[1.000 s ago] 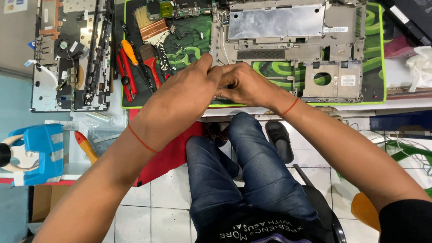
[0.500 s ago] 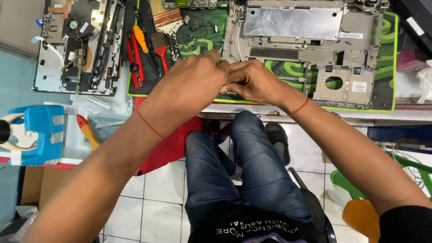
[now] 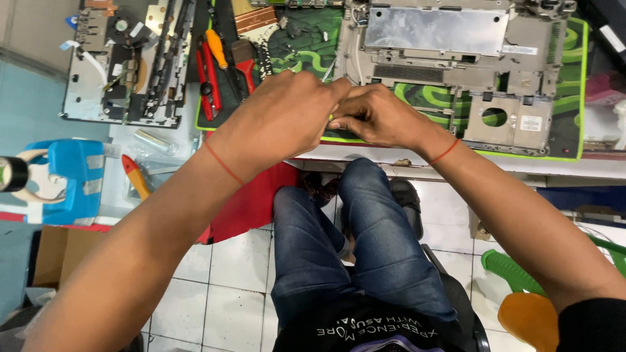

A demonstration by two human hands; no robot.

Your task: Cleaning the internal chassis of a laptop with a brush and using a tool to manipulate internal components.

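While both hands meet at the front edge of the bench (image 3: 456, 164), the left hand (image 3: 283, 117) and the right hand (image 3: 378, 117) press their fingertips together, pinching at something too small and too hidden to make out; whether anything is clamped between them cannot be told. Each wrist carries a thin red thread. The hands hover over the near edge of a black work mat with green swirls and a bright green border (image 3: 574, 85). On that mat, just beyond the right hand, lies a stripped grey metal laptop chassis (image 3: 456, 58), its flat silver plate uppermost and a round hole near its right corner. To the left of the left hand rest red-handled pliers (image 3: 207, 78) and an orange-handled screwdriver (image 3: 218, 49). Farther left, off the mat, sits a second dismantled grey laptop frame with a small fan (image 3: 127, 65). Below the bench, the person's knees in blue jeans (image 3: 352, 241) show above a white tiled floor (image 3: 222, 287).
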